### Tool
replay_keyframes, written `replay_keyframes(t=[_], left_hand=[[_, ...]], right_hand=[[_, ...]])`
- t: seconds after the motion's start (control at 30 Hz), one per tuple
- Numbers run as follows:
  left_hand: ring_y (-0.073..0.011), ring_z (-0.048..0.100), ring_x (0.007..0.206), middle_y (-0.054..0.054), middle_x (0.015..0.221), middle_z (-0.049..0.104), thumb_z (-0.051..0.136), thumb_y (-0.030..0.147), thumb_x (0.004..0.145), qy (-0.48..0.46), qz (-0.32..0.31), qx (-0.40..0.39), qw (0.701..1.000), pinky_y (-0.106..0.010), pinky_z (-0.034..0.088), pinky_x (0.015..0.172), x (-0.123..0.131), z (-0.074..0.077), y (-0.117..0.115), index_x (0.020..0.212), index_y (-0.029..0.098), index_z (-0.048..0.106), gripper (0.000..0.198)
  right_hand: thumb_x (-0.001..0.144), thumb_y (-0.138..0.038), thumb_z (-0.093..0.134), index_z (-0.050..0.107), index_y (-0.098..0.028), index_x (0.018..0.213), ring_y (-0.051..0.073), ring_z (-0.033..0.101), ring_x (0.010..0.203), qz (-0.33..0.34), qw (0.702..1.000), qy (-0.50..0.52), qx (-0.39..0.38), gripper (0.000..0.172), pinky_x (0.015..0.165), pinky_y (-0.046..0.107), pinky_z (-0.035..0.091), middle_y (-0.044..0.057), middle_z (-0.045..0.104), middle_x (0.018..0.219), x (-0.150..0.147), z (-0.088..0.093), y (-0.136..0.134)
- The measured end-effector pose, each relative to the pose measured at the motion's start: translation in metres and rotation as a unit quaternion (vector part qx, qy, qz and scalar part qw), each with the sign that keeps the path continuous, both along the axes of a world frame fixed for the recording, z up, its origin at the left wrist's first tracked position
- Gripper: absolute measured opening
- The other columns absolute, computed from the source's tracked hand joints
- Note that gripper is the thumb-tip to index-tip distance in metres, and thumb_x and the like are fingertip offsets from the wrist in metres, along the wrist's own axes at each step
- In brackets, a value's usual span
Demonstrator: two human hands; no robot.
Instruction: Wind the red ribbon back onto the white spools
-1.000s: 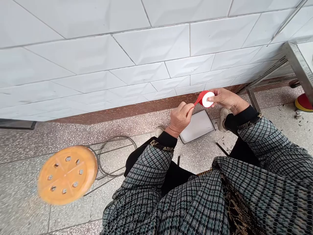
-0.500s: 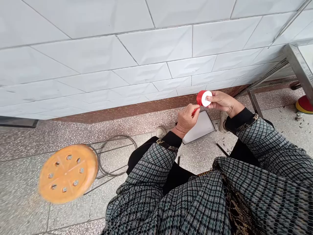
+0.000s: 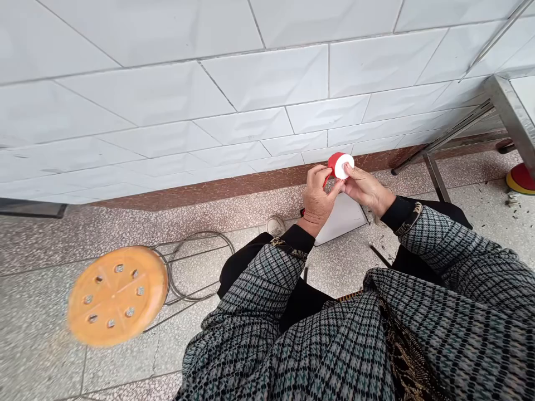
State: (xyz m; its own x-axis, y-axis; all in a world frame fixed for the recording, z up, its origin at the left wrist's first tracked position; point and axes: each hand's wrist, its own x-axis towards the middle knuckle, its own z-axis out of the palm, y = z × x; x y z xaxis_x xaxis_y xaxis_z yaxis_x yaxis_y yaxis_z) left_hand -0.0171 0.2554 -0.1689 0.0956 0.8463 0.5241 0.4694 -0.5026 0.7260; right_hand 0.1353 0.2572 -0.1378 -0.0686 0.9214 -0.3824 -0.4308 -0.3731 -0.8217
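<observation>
A small roll of red ribbon with a white round end (image 3: pixel 344 166) is held up in front of the tiled wall. My right hand (image 3: pixel 366 188) grips the roll, its thumb on the white end. Fingers of my left hand (image 3: pixel 318 196) are pinched on the red ribbon at the roll's left edge, with the two hands nearly touching below it. Beneath my hands, a shallow white tray-like box (image 3: pixel 340 219) lies on the speckled floor, partly covered by them.
An orange round stool top with holes (image 3: pixel 118 296) and metal legs lies at the left. Metal frame legs (image 3: pixel 437 177) stand at the right, near a red and yellow object (image 3: pixel 522 177). A dark stick (image 3: pixel 379 255) and small scraps lie on the floor.
My right hand and the roll have shifted left and slightly down. My left hand has come closer to the roll, and its fingers are now raised against it.
</observation>
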Motion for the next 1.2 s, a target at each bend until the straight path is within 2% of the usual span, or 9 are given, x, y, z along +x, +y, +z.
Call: replay_keyframes(t=[0.13,0.37,0.53,0.67,0.73,0.83,0.93,1.07,1.2], left_hand=[[-0.0195,0.072,0.108,-0.006,0.117,0.073,0.076,0.023,0.094,-0.058,0.008,-0.063,0.996,-0.038,0.063,0.094,0.004,-0.007,0.002,0.115,0.024,0.061,0.026],[-0.0166,0.073,0.1,-0.005,0.111,0.074,0.073,0.017,0.092,-0.098,0.027,-0.125,0.987,-0.036,0.062,0.091,0.004,-0.012,0.004,0.113,0.024,0.059,0.026],[-0.0147,0.073,0.095,-0.003,0.107,0.074,0.073,0.015,0.09,-0.101,0.0,-0.133,0.986,-0.034,0.063,0.089,-0.006,-0.007,0.01,0.109,0.023,0.059,0.025],[-0.0147,0.075,0.094,-0.004,0.108,0.076,0.074,0.014,0.089,-0.073,-0.069,-0.133,0.986,-0.032,0.063,0.087,-0.016,-0.002,0.01,0.11,0.022,0.06,0.026],[-0.0162,0.075,0.097,-0.004,0.109,0.077,0.077,0.014,0.087,-0.042,-0.091,-0.134,0.986,-0.033,0.063,0.089,-0.019,0.002,0.008,0.108,0.022,0.063,0.026],[-0.0168,0.076,0.095,-0.004,0.107,0.079,0.078,0.015,0.086,0.019,-0.117,-0.141,0.983,-0.032,0.062,0.087,-0.021,0.009,0.003,0.106,0.023,0.067,0.024],[-0.017,0.076,0.095,-0.003,0.107,0.079,0.077,0.015,0.087,0.043,-0.133,-0.15,0.979,-0.031,0.062,0.086,-0.019,0.014,0.0,0.106,0.022,0.069,0.022],[-0.0179,0.077,0.099,-0.003,0.108,0.08,0.077,0.012,0.084,0.049,-0.149,-0.147,0.977,-0.031,0.061,0.089,-0.018,0.014,-0.001,0.106,0.021,0.069,0.025],[-0.0175,0.076,0.099,-0.004,0.109,0.079,0.076,0.012,0.085,0.043,-0.149,-0.142,0.978,-0.031,0.062,0.089,-0.019,0.012,0.0,0.108,0.022,0.069,0.026]], right_hand=[[0.083,-0.065,0.081,0.065,-0.028,0.115,0.025,0.064,0.121,-0.022,1.0,-0.002,-0.002,0.051,0.094,0.035,0.063,0.008,0.073,0.121,-0.019,0.0,-0.005],[0.084,-0.052,0.086,0.064,-0.028,0.113,0.023,0.067,0.116,-0.058,0.994,0.079,-0.039,0.043,0.099,0.038,0.062,0.006,0.074,0.118,-0.027,0.0,-0.008],[0.073,-0.047,0.093,0.068,-0.026,0.104,0.024,0.067,0.111,0.015,0.996,0.044,-0.081,0.045,0.097,0.039,0.06,0.006,0.076,0.111,-0.007,0.009,-0.003],[0.064,-0.041,0.097,0.071,-0.022,0.098,0.021,0.067,0.096,0.115,0.989,-0.096,-0.019,0.046,0.091,0.037,0.057,0.006,0.075,0.1,0.022,0.019,0.011],[0.064,-0.032,0.094,0.071,-0.022,0.093,0.02,0.064,0.087,0.161,0.962,-0.221,0.025,0.038,0.085,0.036,0.055,0.004,0.074,0.092,0.034,0.024,0.017],[0.068,-0.024,0.088,0.073,-0.023,0.091,0.02,0.063,0.085,0.252,0.885,-0.383,0.084,0.027,0.08,0.035,0.05,0.002,0.073,0.089,0.044,0.032,0.021],[0.074,-0.027,0.085,0.076,-0.022,0.094,0.022,0.064,0.087,0.31,0.821,-0.467,0.108,0.023,0.078,0.035,0.047,0.003,0.076,0.092,0.046,0.04,0.02],[0.076,-0.027,0.084,0.077,-0.022,0.1,0.021,0.065,0.086,0.344,0.787,-0.495,0.131,0.025,0.076,0.034,0.044,0.004,0.077,0.094,0.047,0.046,0.017],[0.078,-0.022,0.079,0.078,-0.021,0.101,0.02,0.064,0.084,0.336,0.781,-0.507,0.144,0.023,0.077,0.034,0.044,0.004,0.077,0.093,0.049,0.047,0.016]])
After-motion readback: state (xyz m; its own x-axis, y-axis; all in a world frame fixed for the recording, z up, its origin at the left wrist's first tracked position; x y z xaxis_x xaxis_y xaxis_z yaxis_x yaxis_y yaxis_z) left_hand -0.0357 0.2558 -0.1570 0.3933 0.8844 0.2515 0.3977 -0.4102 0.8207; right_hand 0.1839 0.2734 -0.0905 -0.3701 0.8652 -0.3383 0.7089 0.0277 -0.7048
